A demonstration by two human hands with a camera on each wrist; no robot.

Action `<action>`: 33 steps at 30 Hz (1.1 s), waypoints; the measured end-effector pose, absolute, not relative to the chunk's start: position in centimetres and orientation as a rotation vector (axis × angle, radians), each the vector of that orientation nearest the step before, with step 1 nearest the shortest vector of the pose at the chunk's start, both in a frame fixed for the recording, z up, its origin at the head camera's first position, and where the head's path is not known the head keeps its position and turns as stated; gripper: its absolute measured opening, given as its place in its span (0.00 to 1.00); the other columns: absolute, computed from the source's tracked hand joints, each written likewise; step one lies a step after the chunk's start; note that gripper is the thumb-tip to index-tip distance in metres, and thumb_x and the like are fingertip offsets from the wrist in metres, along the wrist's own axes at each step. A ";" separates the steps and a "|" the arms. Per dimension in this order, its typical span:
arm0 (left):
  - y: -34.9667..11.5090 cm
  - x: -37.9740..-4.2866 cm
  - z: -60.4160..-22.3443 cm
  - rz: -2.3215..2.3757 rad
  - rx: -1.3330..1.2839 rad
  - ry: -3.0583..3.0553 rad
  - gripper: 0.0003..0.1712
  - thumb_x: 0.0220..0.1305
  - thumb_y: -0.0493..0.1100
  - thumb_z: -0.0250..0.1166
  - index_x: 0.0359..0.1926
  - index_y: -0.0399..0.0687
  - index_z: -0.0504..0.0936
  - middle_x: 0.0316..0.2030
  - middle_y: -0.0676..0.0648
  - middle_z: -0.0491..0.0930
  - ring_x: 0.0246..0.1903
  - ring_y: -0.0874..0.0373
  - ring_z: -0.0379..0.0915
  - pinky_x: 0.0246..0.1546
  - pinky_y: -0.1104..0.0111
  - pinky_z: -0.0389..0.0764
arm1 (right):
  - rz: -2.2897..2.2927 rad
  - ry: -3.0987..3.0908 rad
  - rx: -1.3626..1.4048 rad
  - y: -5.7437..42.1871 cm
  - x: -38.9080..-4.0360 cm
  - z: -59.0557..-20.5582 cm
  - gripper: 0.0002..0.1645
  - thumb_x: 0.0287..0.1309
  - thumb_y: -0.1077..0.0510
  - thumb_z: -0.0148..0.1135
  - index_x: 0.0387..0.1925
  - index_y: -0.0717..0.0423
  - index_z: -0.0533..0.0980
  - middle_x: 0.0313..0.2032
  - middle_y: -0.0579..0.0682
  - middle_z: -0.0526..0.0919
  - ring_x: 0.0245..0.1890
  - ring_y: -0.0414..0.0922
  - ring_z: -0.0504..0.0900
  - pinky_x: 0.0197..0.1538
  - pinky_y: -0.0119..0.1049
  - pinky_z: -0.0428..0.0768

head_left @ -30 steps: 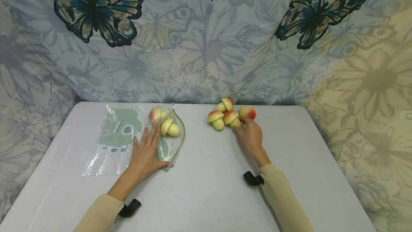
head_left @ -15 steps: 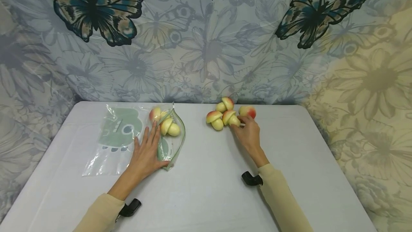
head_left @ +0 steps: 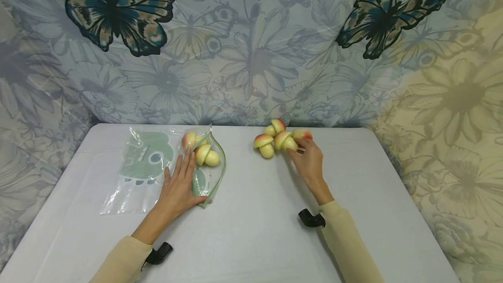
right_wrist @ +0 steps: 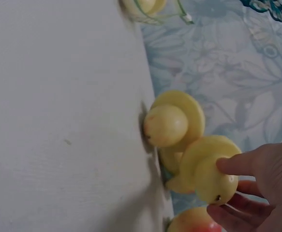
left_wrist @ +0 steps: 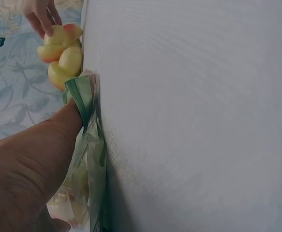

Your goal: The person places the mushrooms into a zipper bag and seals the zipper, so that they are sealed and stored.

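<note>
In the head view my left hand (head_left: 177,191) lies with spread, straight fingers on a clear zip bag (head_left: 146,155) with a green printed pattern. Several red-and-yellow toy mushrooms (head_left: 207,156) show inside, near its green-edged mouth. The left wrist view has my thumb (left_wrist: 58,133) against the green zip edge (left_wrist: 82,96). My right hand (head_left: 309,163) pinches the rounded yellow stem of a toy mushroom (head_left: 284,140). In the right wrist view, this mushroom (right_wrist: 211,166) appears lifted, with thumb and fingers on either side of its stem.
Beside the held one, more toy mushrooms lie at the table's back edge: one on the left (head_left: 264,145), one behind (head_left: 275,126) and one on the right (head_left: 302,134). A patterned cloth (head_left: 251,77) hangs behind the white table (head_left: 251,230).
My right hand has shifted left and then slightly back right, taking hold of the middle mushroom and raising it a little. My left hand stays on the bag.
</note>
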State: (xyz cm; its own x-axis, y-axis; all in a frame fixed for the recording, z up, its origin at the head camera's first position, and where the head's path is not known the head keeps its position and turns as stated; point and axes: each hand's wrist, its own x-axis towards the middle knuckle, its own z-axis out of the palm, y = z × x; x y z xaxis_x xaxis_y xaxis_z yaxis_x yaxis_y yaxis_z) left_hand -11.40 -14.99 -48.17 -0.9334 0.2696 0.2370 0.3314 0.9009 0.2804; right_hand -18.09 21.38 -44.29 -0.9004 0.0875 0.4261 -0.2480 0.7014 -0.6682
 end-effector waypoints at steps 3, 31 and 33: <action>-15.0 -11.4 -48.1 -0.479 -0.452 -2.899 0.83 0.30 0.63 0.83 0.77 0.37 0.40 0.78 0.41 0.34 0.73 0.36 0.41 0.59 0.27 0.52 | 1.081 -2.429 0.177 21.1 -18.0 -43.8 0.20 0.48 0.67 0.74 0.45 0.71 0.81 0.42 0.64 0.82 0.39 0.59 0.86 0.42 0.44 0.85; -15.0 -11.2 -48.1 -0.474 -0.456 -2.911 0.76 0.34 0.66 0.80 0.75 0.34 0.49 0.77 0.40 0.38 0.72 0.33 0.42 0.61 0.28 0.49 | 1.149 -2.353 0.484 15.0 -16.5 -42.2 0.19 0.49 0.68 0.74 0.45 0.69 0.82 0.43 0.58 0.83 0.44 0.52 0.84 0.43 0.36 0.84; -15.1 -11.2 -48.2 -0.476 -0.455 -2.917 0.75 0.35 0.65 0.80 0.75 0.34 0.50 0.77 0.42 0.38 0.73 0.34 0.42 0.61 0.28 0.49 | 1.175 -2.336 0.508 14.8 -16.4 -42.2 0.20 0.49 0.67 0.74 0.46 0.69 0.81 0.44 0.57 0.82 0.45 0.52 0.84 0.44 0.36 0.84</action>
